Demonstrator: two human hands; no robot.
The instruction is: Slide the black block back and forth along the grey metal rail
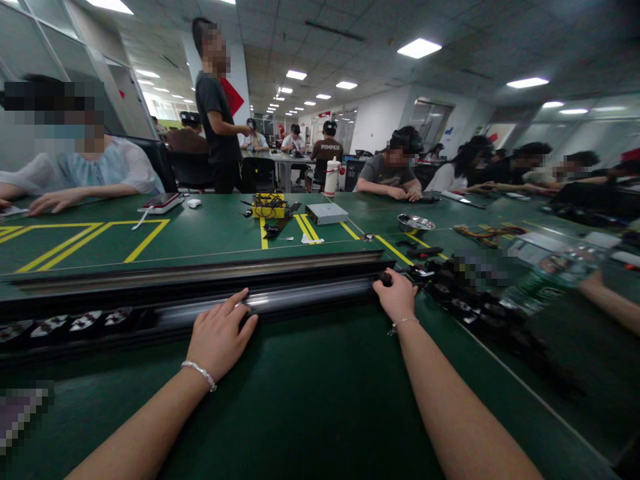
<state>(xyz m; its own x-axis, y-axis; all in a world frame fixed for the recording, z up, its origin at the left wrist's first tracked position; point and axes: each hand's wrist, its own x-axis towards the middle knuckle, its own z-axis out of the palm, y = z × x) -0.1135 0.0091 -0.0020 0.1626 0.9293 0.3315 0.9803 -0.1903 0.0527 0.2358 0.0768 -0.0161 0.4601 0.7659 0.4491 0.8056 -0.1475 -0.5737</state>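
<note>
A long black channel [315, 293] with a glossy inside lies across the green table in front of me. Its left part holds several black pieces with shiny silver faces [80, 323]. My left hand [220, 337] rests on the channel's near edge, fingers spread and index finger extended over it. At the channel's right end, my right hand [397, 297] pinches a small dark part [386, 277] between thumb and fingers; its exact kind is too small to tell. Behind the channel lies a second long dark strip [210, 272].
Many dark parts [460, 293] and a plastic bottle [545, 277] cover the right side. Farther back are a metal bowl [416, 223], a grey box [327, 213], a yellow bin of cables [269, 205] and a white bottle [332, 177]. Several people sit around the table.
</note>
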